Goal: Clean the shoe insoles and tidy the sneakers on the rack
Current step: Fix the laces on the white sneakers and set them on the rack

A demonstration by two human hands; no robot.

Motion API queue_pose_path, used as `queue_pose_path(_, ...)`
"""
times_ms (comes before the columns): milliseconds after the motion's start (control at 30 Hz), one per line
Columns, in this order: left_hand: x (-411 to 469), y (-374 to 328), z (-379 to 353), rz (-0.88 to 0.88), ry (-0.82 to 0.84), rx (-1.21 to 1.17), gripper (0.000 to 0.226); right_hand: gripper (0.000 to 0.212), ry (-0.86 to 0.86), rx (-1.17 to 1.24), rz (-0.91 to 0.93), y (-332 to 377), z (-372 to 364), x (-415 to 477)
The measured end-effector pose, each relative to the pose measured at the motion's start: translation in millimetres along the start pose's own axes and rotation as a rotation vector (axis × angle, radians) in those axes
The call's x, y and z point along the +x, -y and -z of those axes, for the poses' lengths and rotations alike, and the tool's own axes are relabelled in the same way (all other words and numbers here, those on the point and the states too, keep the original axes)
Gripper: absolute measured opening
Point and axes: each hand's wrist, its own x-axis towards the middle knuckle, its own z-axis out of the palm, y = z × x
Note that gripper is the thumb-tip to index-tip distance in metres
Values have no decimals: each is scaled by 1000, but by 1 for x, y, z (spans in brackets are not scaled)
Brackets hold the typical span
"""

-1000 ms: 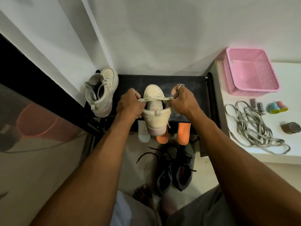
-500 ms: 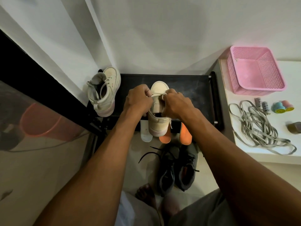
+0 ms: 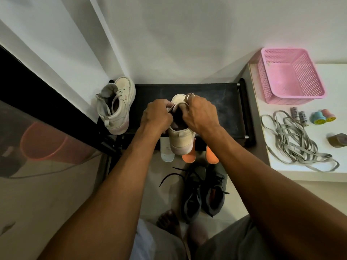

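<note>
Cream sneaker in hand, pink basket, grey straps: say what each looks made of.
Cream sneaker: probably smooth leather or synthetic, matte, with pinkish rubbery sole. Pink basket: rigid plastic, judged by its moulded perforated walls. Grey straps: likely flat woven fabric, lying limp and tangled.

Rack [image 3: 216, 102] shelf: matt black, dusty and scuffed; the tube end at its right front corner is shiny metal. Cream sneaker [image 3: 180, 139] at the rack's front edge: smooth matt upper, leather-like. Dark sneakers [image 3: 193, 199] below the rack: matt knitted cloth. Pink basket [image 3: 300, 91] right of the rack: perforated plastic. Grey strap [image 3: 293, 145] right of the rack: flat woven cloth.
</note>
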Motion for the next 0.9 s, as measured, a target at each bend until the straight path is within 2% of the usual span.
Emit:
queue_pose_path(133, -3, -5, -7, -70, -7, 99, 45, 28, -27, 5, -36, -1, -1, 1)
queue_pose_path(233, -7, -8, -16, -99, -73, 162, 51, 27, -21, -2, -42, 0, 0, 1)
queue_pose_path(400, -12, -14, -17, -123, -206, 215, 31, 25, -26, 2, 24, -5, 2, 3)
queue_pose_path(533, -13, -16, -16, -63, -200, 235, 27, 33, -35, 102, 72, -13, 3, 5)
queue_pose_path(633, -13, -13, -14, -53, -170, 214, 34, 39, 110, 189, 120, -20, 3, 9)
queue_pose_path(733, -14, -12, -15, -92, -177, 225, 29, 39, 240, 214, 106, -26, 6, 14)
queue_pose_path(900, -12, -12, -19, -127, -239, 239, 27, 17, 38, 164, 106, -25, 2, 9)
